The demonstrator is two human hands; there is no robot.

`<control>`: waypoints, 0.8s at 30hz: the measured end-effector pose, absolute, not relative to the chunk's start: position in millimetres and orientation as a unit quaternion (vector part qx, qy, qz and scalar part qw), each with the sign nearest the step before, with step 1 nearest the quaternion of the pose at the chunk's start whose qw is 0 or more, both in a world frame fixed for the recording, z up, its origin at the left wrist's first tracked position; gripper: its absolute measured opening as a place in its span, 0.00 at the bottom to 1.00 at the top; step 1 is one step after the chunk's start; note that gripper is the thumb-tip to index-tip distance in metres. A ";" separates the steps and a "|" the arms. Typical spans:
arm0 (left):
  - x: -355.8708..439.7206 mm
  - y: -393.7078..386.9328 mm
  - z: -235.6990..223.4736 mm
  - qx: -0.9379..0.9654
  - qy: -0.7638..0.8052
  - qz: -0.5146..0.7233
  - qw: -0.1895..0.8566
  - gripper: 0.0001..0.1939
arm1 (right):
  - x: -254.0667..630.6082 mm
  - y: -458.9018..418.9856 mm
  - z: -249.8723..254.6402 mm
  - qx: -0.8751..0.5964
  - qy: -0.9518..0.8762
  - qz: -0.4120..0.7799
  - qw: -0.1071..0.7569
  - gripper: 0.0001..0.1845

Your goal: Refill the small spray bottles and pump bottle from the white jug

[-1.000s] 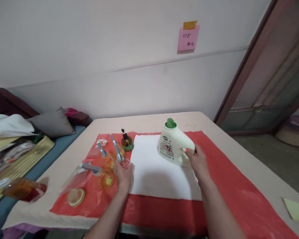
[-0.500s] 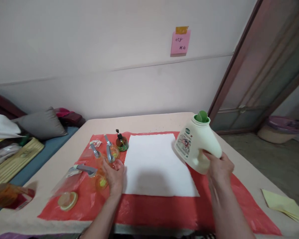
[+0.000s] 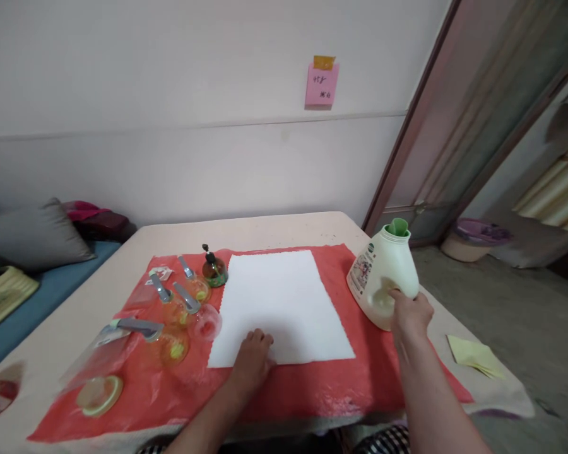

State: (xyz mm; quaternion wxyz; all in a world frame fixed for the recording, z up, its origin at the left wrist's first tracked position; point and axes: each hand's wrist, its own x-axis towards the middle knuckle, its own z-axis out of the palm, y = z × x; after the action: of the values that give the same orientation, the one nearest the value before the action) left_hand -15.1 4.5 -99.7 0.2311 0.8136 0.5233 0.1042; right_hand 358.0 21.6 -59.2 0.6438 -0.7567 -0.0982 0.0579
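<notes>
Head view: right of the 1 white sheet (image 3: 284, 290), the right hand (image 3: 411, 315) grips 1 cream jug (image 3: 381, 271) by its handle. Over the sheet's near edge is the left hand (image 3: 255, 358), fingers curled; whether it pinches anything I cannot tell. Left of the sheet: 4 clear vessels (image 3: 207, 323), 1 pump bottle (image 3: 215, 272).

Cream jug (image 3: 388, 261), green spout (image 3: 398, 227), roughly upright, right of flat white sheet (image 3: 277, 293).

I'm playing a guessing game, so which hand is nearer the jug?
Right. The right hand grips the jug; the left hand is farther, at the near edge of the white sheet.
</notes>
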 end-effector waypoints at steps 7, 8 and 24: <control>-9.1 14.8 -88.2 0.812 0.530 0.042 0.241 0.11 | 320.4 6.8 -36.3 -0.718 -0.265 -0.149 0.626 0.42; -8.5 14.1 -85.1 0.811 0.531 0.043 0.240 0.11 | 309.9 8.1 -38.0 -0.703 -0.332 -0.161 0.608 0.37; 0.5 12.3 -68.9 0.828 0.489 -0.031 0.271 0.14 | 159.6 70.4 -96.2 -0.620 -0.762 0.127 0.137 0.22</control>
State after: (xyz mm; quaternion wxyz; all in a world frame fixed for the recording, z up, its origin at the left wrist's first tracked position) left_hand 0.5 12.3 -68.9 0.2714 0.8283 0.4891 -0.0312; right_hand 159.6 70.4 -96.2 0.1365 -0.6200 -0.7621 0.1272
